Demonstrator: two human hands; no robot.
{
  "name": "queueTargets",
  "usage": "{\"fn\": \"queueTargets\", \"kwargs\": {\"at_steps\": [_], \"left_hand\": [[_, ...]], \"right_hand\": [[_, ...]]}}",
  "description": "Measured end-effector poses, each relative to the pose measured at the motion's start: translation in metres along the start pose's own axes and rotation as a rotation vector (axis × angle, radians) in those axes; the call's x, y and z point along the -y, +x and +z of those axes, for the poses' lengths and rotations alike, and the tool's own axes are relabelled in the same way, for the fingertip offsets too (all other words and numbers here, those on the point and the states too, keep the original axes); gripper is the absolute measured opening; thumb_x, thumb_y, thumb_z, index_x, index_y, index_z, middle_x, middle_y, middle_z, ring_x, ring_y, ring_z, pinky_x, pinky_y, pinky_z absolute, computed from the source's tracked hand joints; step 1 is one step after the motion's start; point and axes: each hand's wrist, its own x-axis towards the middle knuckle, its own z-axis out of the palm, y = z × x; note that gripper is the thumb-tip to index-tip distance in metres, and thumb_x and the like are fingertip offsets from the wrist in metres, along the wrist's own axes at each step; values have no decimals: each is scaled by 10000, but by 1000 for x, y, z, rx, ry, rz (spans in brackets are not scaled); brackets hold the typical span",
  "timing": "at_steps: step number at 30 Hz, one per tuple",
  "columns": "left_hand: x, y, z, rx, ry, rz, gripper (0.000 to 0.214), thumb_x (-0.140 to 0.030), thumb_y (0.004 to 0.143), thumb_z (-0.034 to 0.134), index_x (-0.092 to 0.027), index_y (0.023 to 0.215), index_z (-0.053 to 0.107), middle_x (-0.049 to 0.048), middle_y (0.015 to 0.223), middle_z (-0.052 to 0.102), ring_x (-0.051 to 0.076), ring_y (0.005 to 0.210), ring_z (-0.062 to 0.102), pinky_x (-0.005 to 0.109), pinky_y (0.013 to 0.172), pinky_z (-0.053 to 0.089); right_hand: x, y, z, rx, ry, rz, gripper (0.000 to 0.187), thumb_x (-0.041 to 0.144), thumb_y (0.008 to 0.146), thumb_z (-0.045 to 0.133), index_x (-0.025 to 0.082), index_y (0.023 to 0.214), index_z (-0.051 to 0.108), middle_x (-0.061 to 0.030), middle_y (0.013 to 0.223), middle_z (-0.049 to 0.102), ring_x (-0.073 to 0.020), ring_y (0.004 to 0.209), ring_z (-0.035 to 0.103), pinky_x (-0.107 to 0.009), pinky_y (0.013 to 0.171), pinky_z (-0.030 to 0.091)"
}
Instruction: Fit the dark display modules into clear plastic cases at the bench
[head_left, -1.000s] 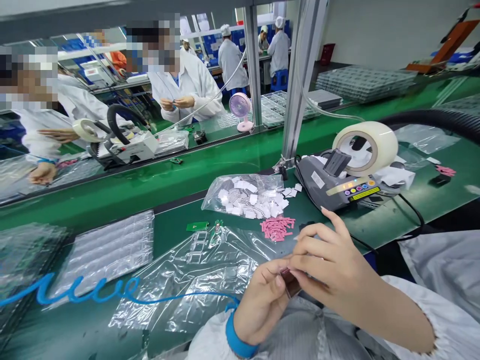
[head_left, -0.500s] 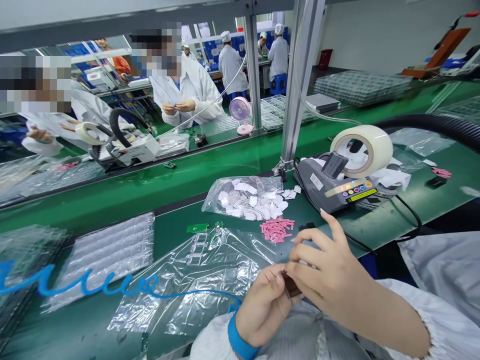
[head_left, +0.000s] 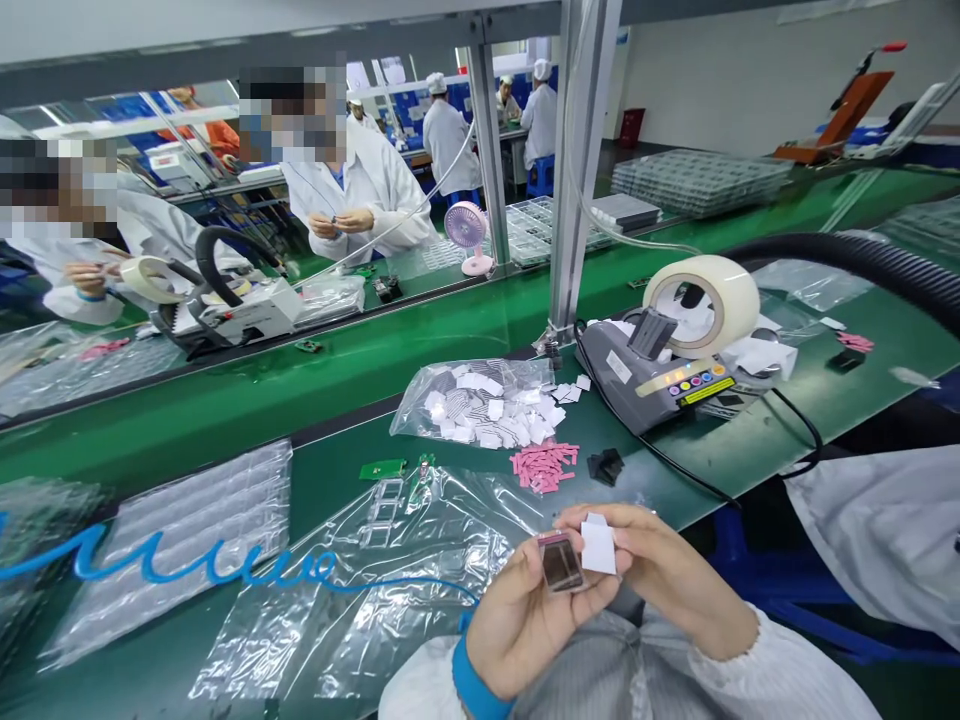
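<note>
My left hand, with a blue band at the wrist, is closed on a small square display module that has a dark face and a clear frame with a pink strip along its top edge. Right beside it, my right hand pinches a small white card-like piece. Beyond my hands lie a pile of pink strips and some small black pieces. A clear bag bears many similar white pieces.
A grey tape dispenser with a large tape roll stands at the right, its cable trailing forward. Plastic film, small green boards and a bubbled tray lie to the left. A coiled blue cord runs to my wrist.
My right hand has come down and turned, and a white piece now shows in its fingers. The module's dark face has turned up into view. The whole view has shifted slightly.
</note>
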Motion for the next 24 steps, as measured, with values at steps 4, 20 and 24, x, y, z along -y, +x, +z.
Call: {"fn": "queueTargets", "kwargs": {"at_steps": [4, 20, 24], "left_hand": [[0, 2, 2, -30, -4, -58, 356, -381, 768, 658, -91, 972, 687, 139, 1100, 692, 279, 1098, 601, 359, 943, 453], [7, -2, 4, -115, -121, -240, 435, -470, 807, 577, -43, 804, 662, 72, 688, 707, 145, 641, 676, 418, 717, 582], [9, -2, 1, -156, -110, -260, 452, -486, 842, 515, -71, 728, 652, 61, 634, 689, 134, 608, 664, 402, 706, 572]], "right_hand": [[3, 1, 2, 11, 136, -25, 274, 403, 742, 686, 183, 905, 696, -77, 1023, 644, -203, 930, 593, -312, 809, 483], [68, -4, 16, 352, -1199, -699, 187, 160, 931, 467, 203, 1080, 572, -74, 1073, 642, -146, 969, 595, -261, 867, 486], [66, -2, 13, 423, -1322, -711, 234, 129, 940, 420, 175, 1109, 575, -85, 1082, 630, -152, 969, 579, -279, 854, 499]]}}
